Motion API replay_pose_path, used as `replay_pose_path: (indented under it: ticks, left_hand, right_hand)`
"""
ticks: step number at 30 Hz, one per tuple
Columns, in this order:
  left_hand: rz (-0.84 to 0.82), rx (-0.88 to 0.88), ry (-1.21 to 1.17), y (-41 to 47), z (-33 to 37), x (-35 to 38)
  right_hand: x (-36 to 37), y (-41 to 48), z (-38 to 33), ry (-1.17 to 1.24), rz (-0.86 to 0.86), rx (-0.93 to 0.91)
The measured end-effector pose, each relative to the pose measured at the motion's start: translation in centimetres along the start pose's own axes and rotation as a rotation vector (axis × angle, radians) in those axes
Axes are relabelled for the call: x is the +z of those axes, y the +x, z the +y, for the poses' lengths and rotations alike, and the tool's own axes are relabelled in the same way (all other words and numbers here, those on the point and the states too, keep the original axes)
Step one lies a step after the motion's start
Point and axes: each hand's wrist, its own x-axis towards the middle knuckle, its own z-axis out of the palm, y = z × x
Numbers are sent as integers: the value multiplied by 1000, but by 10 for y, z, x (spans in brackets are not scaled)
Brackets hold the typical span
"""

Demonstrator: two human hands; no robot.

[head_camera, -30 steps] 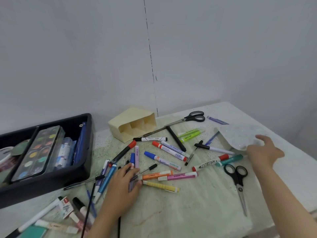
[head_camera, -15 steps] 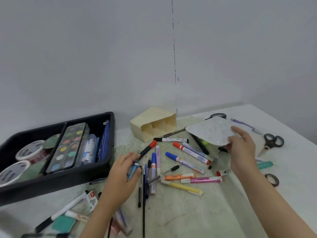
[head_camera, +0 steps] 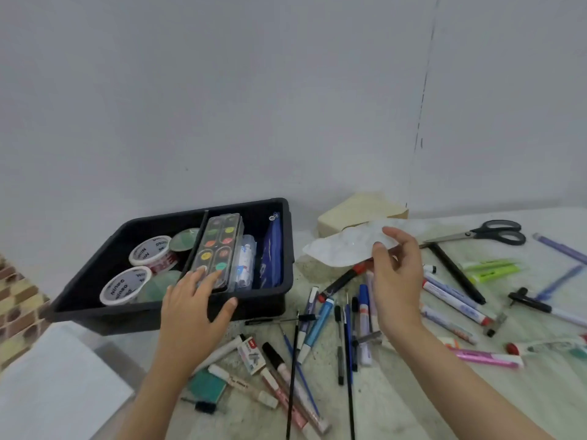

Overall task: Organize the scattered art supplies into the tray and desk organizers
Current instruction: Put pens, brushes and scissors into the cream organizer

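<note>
On a pale table (head_camera: 476, 404) by a grey wall, a flat white sheet (head_camera: 343, 249) is pinched by the right hand (head_camera: 397, 281), its long axis stretched leftward from that hand. The black tray (head_camera: 127, 315) is found just past the sheet's free end, with the left hand (head_camera: 190, 308) rested straight-fingered on its front rim.

The right hand (head_camera: 397, 277) pinches a pale speckled sheet (head_camera: 340, 249) by its right end, above scattered markers (head_camera: 364, 303) — the beige organizer (head_camera: 359, 211) sits just behind the grip. Left of the grip, the left hand (head_camera: 193, 309) rests on the front rim of the black tray (head_camera: 127, 319), fingers (head_camera: 218, 275) touching the paint box (head_camera: 219, 246).
</note>
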Motion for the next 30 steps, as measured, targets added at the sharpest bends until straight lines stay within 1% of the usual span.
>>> replay_pose_path:
  ticks: [2, 4, 7, 9, 13, 18, 23, 27, 30]
  left_hand:
    - [-62, -65, 33, 1, -14, -3]
    - [-95, -87, 6, 2, -24, -4]
    - [-108, -81, -42, 6, -34, -6]
    - [-105, -68, -67, 8, -39, -6]
    - [-129, -55, -142, 14, -43, -9]
    - [-171, -80, -168, 18, -48, -8]
    - [-177, -82, -204, 20, -52, -9]
    - [-172, -73, -221, 22, -55, -11]
    - [-168, -69, -219, 21, -54, -10]
  right_hand:
    - [15, -10, -1, 2, -8, -84]
    - [26, -21, -4, 3, -45, -183]
    - [41, -33, -9, 11, -160, -293]
    - [53, -32, -10, -2, -254, -280]
    - [80, -17, -5, -181, -364, -182]
    - [105, 4, 0, -440, -456, -234]
    - [121, 21, 5, -665, -644, -167]
    - [122, 20, 18, -735, -680, -161]
    - [120, 16, 33, -799, -654, -211]
